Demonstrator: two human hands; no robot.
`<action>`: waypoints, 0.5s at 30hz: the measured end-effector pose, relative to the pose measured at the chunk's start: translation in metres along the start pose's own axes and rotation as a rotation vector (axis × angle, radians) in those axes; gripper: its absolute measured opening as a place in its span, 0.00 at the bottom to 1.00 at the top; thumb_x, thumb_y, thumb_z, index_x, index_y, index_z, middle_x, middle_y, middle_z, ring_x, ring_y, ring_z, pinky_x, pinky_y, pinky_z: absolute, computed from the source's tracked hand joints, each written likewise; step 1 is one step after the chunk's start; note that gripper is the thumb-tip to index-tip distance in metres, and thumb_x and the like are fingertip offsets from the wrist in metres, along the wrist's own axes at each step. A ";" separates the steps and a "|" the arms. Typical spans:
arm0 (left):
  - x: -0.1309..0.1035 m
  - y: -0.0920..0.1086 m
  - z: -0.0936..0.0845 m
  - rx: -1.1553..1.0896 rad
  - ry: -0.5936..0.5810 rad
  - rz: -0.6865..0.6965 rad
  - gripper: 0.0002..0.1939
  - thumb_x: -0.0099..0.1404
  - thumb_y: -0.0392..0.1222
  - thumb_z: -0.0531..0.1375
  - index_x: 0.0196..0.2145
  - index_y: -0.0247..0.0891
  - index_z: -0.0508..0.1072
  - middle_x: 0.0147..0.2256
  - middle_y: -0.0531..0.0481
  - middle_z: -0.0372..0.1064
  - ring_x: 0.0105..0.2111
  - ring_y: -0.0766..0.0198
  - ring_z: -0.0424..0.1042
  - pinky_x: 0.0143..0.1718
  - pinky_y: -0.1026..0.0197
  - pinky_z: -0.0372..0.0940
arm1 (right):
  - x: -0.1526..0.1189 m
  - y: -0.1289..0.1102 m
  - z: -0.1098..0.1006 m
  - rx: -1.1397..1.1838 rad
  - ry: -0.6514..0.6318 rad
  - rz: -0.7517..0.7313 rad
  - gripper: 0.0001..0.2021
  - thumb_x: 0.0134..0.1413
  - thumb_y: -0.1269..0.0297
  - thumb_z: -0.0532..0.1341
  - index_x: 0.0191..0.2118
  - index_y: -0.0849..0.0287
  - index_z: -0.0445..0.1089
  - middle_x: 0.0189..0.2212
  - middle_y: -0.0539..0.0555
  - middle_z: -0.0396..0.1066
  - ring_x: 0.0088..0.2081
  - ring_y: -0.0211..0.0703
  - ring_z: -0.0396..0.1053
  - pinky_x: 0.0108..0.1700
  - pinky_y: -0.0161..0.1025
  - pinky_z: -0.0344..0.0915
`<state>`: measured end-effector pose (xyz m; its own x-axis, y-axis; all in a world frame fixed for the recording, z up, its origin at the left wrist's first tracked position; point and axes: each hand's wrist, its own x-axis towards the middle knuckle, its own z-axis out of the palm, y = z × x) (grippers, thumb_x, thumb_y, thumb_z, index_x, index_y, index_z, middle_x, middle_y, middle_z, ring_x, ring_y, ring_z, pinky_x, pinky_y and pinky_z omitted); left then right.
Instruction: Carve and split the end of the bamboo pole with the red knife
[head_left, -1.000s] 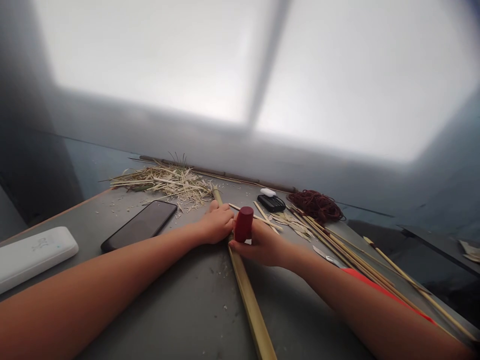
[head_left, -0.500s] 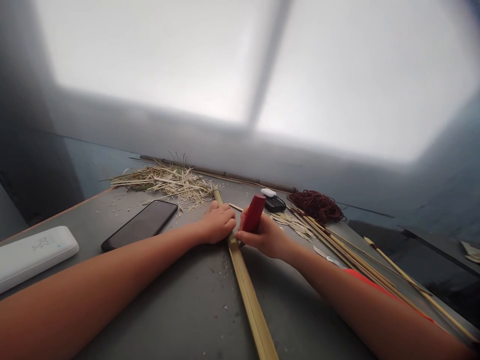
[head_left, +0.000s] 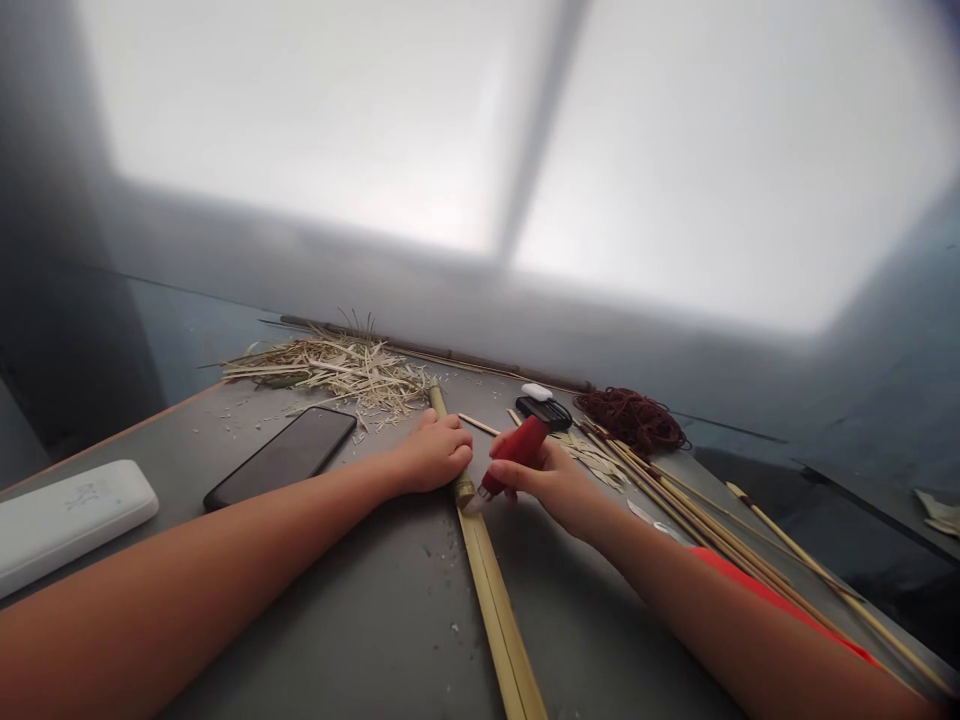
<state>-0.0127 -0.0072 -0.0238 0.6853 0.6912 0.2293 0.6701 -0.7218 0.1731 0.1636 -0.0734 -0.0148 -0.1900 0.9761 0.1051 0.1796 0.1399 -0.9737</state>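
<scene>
A long bamboo pole (head_left: 495, 600) lies lengthwise on the grey table, its near part showing a dark lengthwise split line and a node around the middle. My left hand (head_left: 433, 455) is closed over the pole just beyond that node. In my right hand (head_left: 536, 468) is a knife with a red handle (head_left: 519, 450); the fingers wrap round the handle. The short blade (head_left: 472, 503) points down to the left and meets the bamboo at the node, as far as I can see.
Left of the pole are a black phone (head_left: 285, 455) and a white case (head_left: 79, 520). Bamboo shavings (head_left: 337, 370) are heaped at the back left. To the right lie brown cord (head_left: 631, 417), thin bamboo sticks (head_left: 675, 500), flat slips (head_left: 596, 460), a black object (head_left: 544, 408) and red material (head_left: 780, 600).
The knife has gone from nearly upright to tilted, its handle leaning right and its blade now in sight at the node. My left hand stays on the pole.
</scene>
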 end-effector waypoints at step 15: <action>-0.002 -0.002 -0.002 -0.031 -0.003 0.070 0.14 0.66 0.36 0.48 0.30 0.37 0.72 0.36 0.47 0.70 0.38 0.59 0.65 0.49 0.54 0.54 | -0.027 0.013 -0.029 -0.630 0.232 -0.185 0.20 0.39 0.49 0.71 0.31 0.55 0.65 0.23 0.46 0.64 0.25 0.38 0.60 0.27 0.36 0.59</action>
<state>-0.0159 -0.0073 -0.0222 0.7309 0.6391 0.2395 0.6115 -0.7691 0.1860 0.1994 -0.0933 -0.0244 -0.0734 0.9274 0.3668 0.7032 0.3090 -0.6404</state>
